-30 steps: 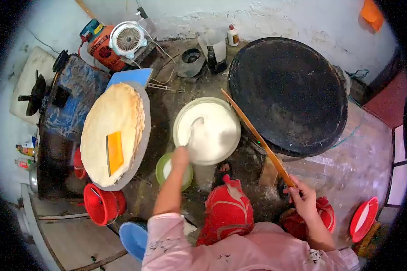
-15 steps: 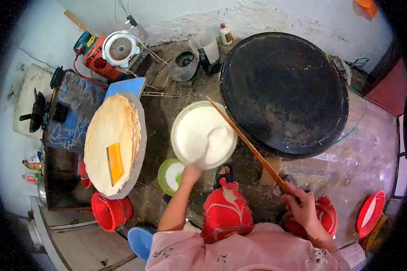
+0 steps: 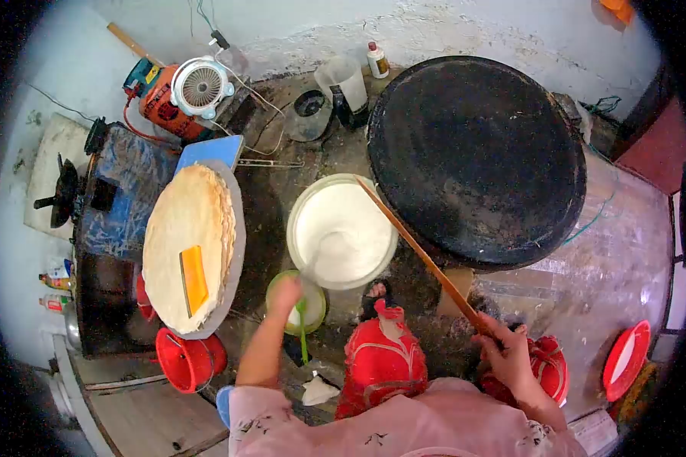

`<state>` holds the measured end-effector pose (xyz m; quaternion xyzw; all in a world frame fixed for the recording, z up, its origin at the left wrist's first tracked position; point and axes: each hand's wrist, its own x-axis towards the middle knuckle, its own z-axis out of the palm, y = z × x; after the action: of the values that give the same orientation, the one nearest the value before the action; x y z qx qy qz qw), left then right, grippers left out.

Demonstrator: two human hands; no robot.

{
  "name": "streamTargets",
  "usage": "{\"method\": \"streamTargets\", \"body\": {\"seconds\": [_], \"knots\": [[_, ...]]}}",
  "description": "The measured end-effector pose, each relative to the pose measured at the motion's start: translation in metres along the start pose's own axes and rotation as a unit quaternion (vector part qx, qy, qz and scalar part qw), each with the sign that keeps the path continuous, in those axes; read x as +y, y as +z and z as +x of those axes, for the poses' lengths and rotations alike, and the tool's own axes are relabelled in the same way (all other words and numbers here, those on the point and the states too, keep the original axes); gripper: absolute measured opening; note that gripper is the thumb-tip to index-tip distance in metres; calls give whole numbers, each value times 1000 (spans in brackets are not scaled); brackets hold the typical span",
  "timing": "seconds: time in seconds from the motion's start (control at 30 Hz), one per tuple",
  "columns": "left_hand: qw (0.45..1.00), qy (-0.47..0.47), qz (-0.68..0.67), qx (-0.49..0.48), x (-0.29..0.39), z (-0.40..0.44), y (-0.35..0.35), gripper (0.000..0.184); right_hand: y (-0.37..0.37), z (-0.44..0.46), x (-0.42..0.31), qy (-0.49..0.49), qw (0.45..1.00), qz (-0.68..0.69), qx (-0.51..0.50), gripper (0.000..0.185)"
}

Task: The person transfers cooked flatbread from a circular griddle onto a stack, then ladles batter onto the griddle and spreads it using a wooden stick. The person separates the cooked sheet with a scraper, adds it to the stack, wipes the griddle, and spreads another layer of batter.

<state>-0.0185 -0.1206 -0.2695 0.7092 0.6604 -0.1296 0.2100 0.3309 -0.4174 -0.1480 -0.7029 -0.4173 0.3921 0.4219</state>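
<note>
My left hand (image 3: 284,295), smeared by motion, is closed on a pale ladle (image 3: 318,259) whose blurred end dips into white batter. The batter fills a wide pale bucket (image 3: 293,247). Below that hand stands a green bowl (image 3: 322,312) with white stuff inside and a green-handled utensil (image 3: 303,335) leaning out. My right hand (image 3: 505,346) grips the lower end of a long, thin wooden spatula (image 3: 434,270). Its far tip points up and left, over the bucket's rim. A big round black griddle (image 3: 476,160) lies just right of the spatula.
At left, an orange scraper (image 3: 193,280) rests on a stack of thin flatbreads (image 3: 179,221). A red bucket (image 3: 183,365) stands below it. Behind are an orange gas cylinder (image 3: 164,110), a blower (image 3: 202,87) and a clear jug (image 3: 343,80). A red basin (image 3: 627,359) sits far right.
My left hand has moved left and slightly up, drawing the ladle's end leftward through the batter. The green utensil shows more fully. My right hand and the spatula have barely shifted.
</note>
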Motion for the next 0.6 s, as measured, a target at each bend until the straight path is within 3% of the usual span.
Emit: {"method": "streamTargets", "body": {"seconds": [0.03,0.1,0.17,0.2,0.23,0.3,0.37,0.4,0.47,0.6], "knots": [[998,-35,46,18,13,6,-19,27,0,-2,0,9,1000,-6,-7,39],[997,-58,-3,44,43,29,-8,25,1,-3,-2,24,999,-7,-21,38],[996,28,-36,82,45,40,51,25,3,-2,-5,27,999,-3,-23,37],[992,51,-88,75,58,12,49,25,2,0,-6,34,999,-2,-25,37],[998,30,-46,11,66,-19,29,26,2,1,-7,41,999,1,-27,36],[997,72,-18,-30,5,-19,35,27,2,0,-8,45,999,5,-19,35],[998,53,-18,-2,6,-16,-11,28,1,2,-11,50,999,6,-12,35],[997,-1,77,-28,17,-4,-23,26,1,2,-15,20,999,-31,-13,34],[998,-47,5,42,35,19,-10,27,3,-2,-14,-7,997,-69,-21,34],[992,82,-52,78,41,17,66,27,7,-1,-9,27,999,-7,-24,33]]}}
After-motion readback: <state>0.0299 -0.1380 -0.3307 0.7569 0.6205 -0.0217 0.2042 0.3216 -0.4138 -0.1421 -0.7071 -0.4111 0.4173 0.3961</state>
